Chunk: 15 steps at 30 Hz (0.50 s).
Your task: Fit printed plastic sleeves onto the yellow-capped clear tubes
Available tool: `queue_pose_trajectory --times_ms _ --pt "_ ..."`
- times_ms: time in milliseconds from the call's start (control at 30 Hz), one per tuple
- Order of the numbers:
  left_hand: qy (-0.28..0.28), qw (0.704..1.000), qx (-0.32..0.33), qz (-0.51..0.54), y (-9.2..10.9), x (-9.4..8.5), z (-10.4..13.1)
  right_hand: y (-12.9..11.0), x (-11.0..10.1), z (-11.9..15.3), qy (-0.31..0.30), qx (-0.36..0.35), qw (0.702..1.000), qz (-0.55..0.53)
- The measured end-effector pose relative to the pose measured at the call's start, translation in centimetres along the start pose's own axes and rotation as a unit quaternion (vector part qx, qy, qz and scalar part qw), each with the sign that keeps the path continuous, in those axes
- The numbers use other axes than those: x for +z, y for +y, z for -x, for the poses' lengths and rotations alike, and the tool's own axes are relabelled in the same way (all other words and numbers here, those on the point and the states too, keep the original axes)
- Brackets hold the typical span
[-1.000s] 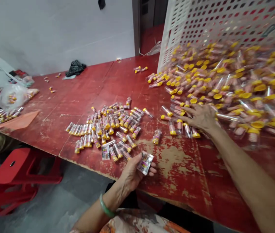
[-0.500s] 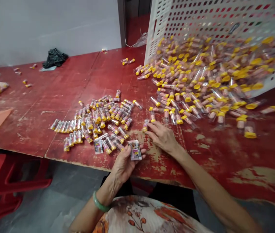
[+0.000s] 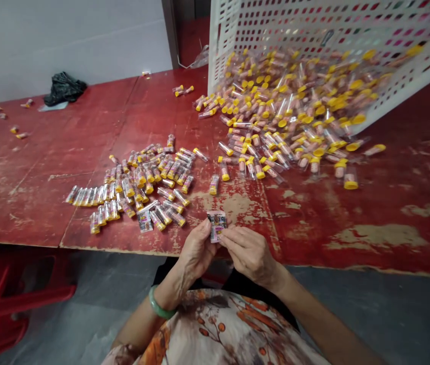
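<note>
My left hand (image 3: 198,247) holds a small stack of printed labels (image 3: 217,223) over the table's front edge, thumb on its left side. The fingers of my right hand (image 3: 247,249) are pinched together at the lower right corner of the labels. Just beyond them, a single tube with a printed wrap (image 3: 213,185) stands apart on the red table. Many wrapped tubes with yellow caps (image 3: 123,187) lie grouped to the left, with a separate label piece (image 3: 145,221) at their near side. Tubes without a printed wrap (image 3: 275,147) spread to the right.
A white perforated basket (image 3: 217,50) lies tipped at the back right, tubes spilling from it onto the red table (image 3: 85,132). A black plastic bag (image 3: 64,88) sits at the back left, near a few loose tubes. A red stool (image 3: 36,294) stands below left.
My right hand has left the single wrapped tube, come back toward me and closed at the labels in my left hand. The camera view has shifted, moving the table's contents leftward.
</note>
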<state>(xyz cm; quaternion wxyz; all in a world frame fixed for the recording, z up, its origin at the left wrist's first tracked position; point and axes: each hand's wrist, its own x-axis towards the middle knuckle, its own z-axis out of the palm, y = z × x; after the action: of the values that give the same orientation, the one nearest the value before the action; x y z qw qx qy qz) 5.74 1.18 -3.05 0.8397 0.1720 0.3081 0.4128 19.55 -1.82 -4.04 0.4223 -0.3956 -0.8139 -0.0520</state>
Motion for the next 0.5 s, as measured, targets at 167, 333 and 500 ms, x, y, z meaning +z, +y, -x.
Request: queue_pose_trajectory --times_ms 167,333,500 --pt "-0.015 0.999 -0.029 -0.034 -0.4 0.9 0.1 0.1 -0.7 1.1 0.059 0.047 0.997 -0.005" --pt "-0.096 0.985 -0.04 -0.136 -0.8 2.1 -0.2 0.5 -2.1 2.4 0.066 0.166 0.982 -0.059" --pt "-0.06 0.986 -0.059 -0.143 -3.7 4.0 -1.7 1.1 -4.5 4.4 0.079 0.178 0.98 -0.039"
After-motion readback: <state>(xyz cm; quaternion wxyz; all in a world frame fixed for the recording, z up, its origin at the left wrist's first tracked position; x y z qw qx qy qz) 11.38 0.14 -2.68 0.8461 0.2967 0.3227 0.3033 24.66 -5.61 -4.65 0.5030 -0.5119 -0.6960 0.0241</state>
